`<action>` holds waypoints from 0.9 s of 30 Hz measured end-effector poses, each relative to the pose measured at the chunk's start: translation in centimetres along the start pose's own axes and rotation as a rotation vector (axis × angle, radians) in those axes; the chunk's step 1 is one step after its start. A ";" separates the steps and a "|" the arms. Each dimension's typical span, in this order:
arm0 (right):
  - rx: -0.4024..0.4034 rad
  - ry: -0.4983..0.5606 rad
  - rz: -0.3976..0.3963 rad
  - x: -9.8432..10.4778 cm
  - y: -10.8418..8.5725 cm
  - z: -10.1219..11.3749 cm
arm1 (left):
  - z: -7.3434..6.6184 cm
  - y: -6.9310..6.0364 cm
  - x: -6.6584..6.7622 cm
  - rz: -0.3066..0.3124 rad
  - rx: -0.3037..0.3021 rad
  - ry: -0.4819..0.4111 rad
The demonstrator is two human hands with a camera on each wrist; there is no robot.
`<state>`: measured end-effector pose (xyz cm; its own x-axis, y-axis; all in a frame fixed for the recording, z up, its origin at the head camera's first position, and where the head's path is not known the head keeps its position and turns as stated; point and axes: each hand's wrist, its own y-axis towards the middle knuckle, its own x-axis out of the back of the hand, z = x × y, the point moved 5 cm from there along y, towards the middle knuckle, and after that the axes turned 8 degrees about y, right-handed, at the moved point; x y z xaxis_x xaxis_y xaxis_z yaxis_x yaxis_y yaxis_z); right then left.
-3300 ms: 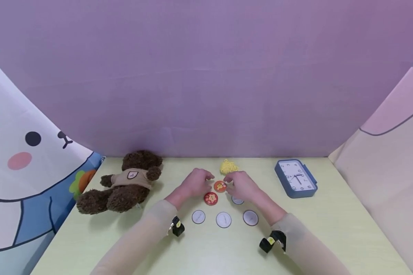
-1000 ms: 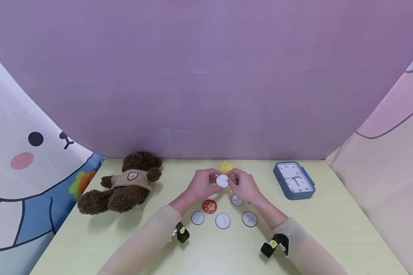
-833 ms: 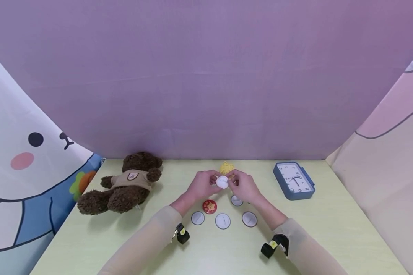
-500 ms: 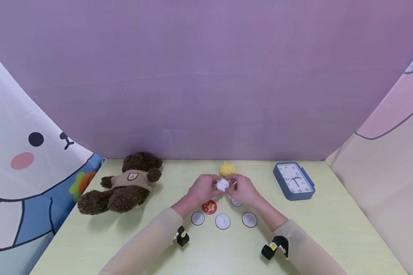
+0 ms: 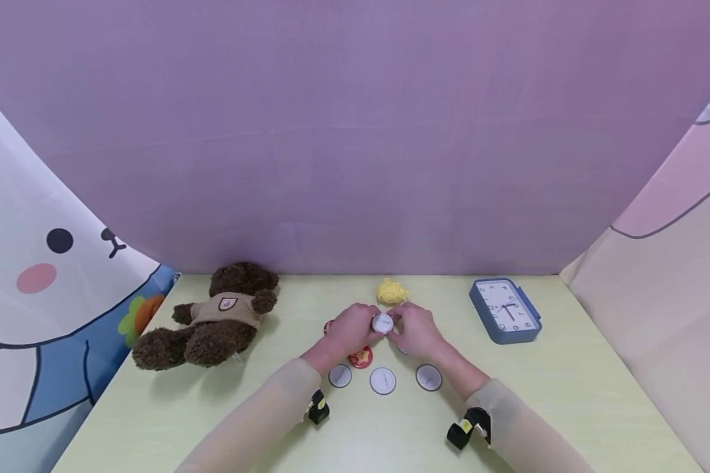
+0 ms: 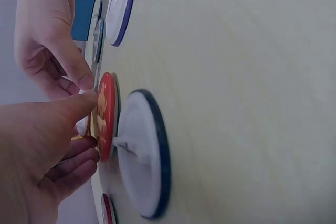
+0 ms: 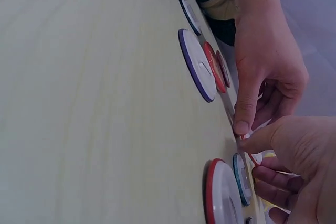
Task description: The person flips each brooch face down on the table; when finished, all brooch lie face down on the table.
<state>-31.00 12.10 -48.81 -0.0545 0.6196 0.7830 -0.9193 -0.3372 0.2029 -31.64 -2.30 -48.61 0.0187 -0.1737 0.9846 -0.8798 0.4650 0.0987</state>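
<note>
Fingers of the left hand [image 5: 349, 330] pinch one side of a round, white-backed, red-rimmed badge [image 5: 382, 322]; those of the right hand [image 5: 417, 330] pinch the opposite side — it sits between them, pin side up, over the pale wooden desk [image 5: 384, 437].
</note>
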 end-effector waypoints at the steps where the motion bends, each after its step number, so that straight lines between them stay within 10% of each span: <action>1: -0.012 -0.005 0.000 0.0 0.0 0.0 | 0.0 0.1 0.0 0.003 -0.001 0.013; 12: 0.024 -0.044 0.038 -0.5 -0.6 0.9 | 0.6 -1.1 1.2 0.045 0.037 0.052; 20: 0.203 0.041 0.112 -0.4 -2.1 3.0 | 1.7 -4.4 3.8 0.044 -0.012 -0.087; 27: 0.202 0.069 0.199 -0.8 -3.1 4.7 | 2.2 -7.5 3.6 0.069 -0.022 -0.115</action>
<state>-26.25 9.31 -47.27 -0.2586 0.5715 0.7788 -0.7920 -0.5870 0.1677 -26.03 -8.38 -46.10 -0.0974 -0.2387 0.9662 -0.8664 0.4981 0.0357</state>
